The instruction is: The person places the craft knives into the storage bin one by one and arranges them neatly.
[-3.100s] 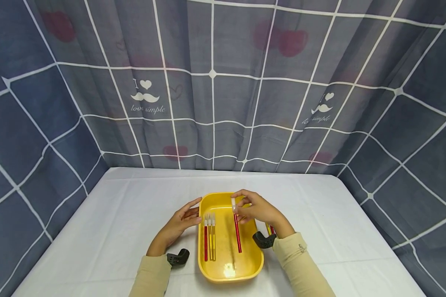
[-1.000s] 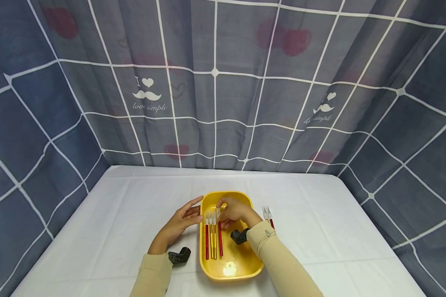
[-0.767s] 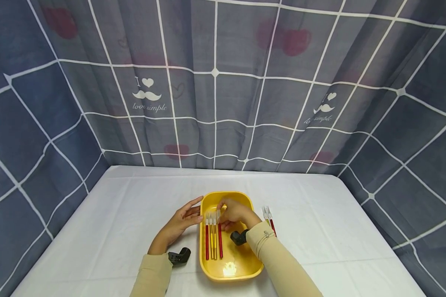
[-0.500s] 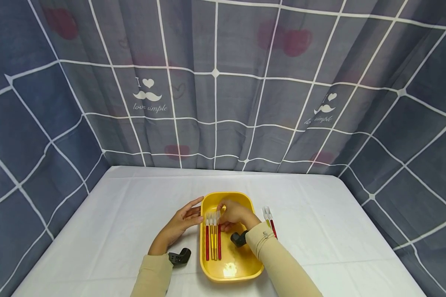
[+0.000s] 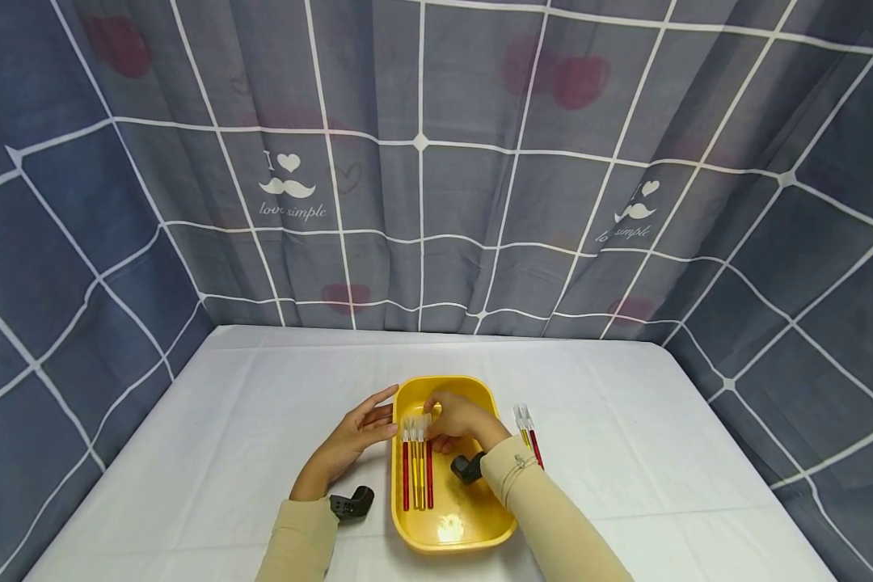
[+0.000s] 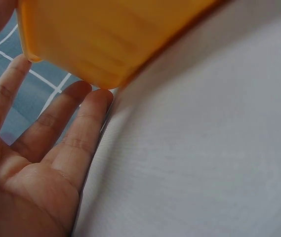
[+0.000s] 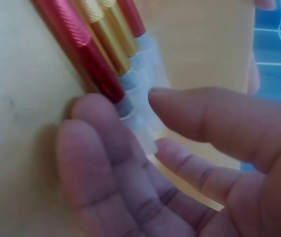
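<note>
Red and gold capped tools (image 5: 420, 473) in the tray (image 5: 473, 521), between both hands (image 5: 360, 432) (image 5: 463, 418)

1. Head camera, one. I get the widest and farthest view: from above, facing forward and down. The curtain (image 5: 378, 194) fills the top, the table (image 5: 262, 412) lies below, and the yellow tray (image 5: 473, 524) sits low near centre.
2. Left wrist camera (image 5: 352, 503), one. Close range, tilted; I look past the palm of the left hand (image 6: 36, 192) towards the tray's outer wall.
3. Right wrist camera (image 5: 469, 468), one. Very near, tilted; I look over the right hand (image 5: 466, 419) into the tray, onto four pen-shaped tools (image 7: 111, 49).
4. Shared, head and left wrist: left hand, tray side.
5. Shared, head and right wrist: right hand, tools, tray interior.
</note>
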`<state>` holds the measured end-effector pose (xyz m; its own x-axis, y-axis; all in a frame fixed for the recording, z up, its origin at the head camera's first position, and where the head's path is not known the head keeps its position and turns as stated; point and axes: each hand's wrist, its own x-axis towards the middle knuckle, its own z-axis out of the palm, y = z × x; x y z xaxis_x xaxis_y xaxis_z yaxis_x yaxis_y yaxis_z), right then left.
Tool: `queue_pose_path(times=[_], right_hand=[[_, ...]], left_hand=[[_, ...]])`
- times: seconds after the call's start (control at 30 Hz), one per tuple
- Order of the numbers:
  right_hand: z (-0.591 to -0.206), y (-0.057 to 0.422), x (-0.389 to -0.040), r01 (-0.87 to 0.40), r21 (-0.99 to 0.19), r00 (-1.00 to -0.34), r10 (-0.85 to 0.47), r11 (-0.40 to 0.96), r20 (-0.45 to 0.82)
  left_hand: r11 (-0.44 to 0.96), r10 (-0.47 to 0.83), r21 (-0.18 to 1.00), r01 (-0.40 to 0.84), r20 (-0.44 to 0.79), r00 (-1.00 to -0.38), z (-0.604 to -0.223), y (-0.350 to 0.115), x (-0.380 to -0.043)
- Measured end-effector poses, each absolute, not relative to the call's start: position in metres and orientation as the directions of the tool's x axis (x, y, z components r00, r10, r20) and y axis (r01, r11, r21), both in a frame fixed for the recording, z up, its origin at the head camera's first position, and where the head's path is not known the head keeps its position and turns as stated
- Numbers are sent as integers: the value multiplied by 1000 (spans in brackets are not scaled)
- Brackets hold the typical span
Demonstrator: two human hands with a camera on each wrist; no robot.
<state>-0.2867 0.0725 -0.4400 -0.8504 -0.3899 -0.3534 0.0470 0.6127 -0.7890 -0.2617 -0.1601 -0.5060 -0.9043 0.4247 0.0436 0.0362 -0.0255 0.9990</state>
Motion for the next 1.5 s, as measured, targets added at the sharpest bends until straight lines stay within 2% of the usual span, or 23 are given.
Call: queue_pose_path(times=[0.2, 0.4, 0.67, 0.8, 1.17, 1.5], right_hand=[[-432, 73, -284, 32, -769, -840, -400, 638, -367], [-423, 80, -286, -28, -779, -816, -464, 627, -344], [-415, 98, -286, -156, -845, -718, -646, 512, -259], [-411, 105, -282, -186, -865, -687, -691, 466, -225], [-404, 131, -273, -185, -925, -683, -720, 332, -121], [-403, 150, -264, -227, -955, -745, -665, 189, 45]], left_hand=[[-39, 436, 997, 59, 70, -897, -506, -161, -260], [-24, 427, 998, 51, 57, -902, -506, -161, -260], [3, 410, 1000, 30, 26, -912, -506, -159, -261], [8, 412, 999, 32, 26, -911, -506, -159, -262], [13, 396, 1000, 23, 16, -918, -505, -159, -260], [10, 397, 1000, 18, 13, -918, -504, -159, -259]])
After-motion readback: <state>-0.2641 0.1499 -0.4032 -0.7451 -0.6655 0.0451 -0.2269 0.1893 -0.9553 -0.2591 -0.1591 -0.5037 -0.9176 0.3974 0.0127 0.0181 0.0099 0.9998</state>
